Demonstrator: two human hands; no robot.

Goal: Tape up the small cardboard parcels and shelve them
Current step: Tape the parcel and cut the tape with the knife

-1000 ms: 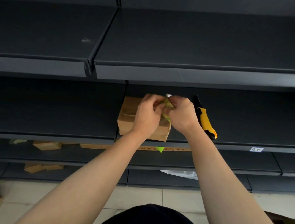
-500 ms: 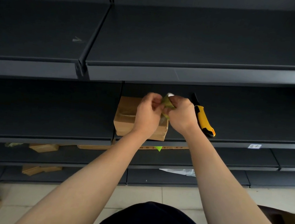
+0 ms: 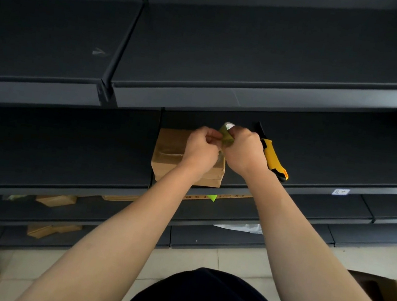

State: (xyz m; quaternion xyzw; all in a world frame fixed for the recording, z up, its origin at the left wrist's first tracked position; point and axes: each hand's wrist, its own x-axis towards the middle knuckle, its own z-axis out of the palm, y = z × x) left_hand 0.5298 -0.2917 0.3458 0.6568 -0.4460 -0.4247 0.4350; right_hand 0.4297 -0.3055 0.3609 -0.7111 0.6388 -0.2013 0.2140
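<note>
The parcel sits on the middle shelf just beneath my hands, its long axis running left to right. Over its right end, my right hand curls round the tape roll, and my left hand pinches the roll's loose end.

Little can be read. A small white label sticks on the shelf edge well right of the cardboard parcel; its dark marks are too small to make out. Just below the parcel, a cardboard strip carries faint print, seemingly "60", "4" and "51"; the rest is illegible.
</note>
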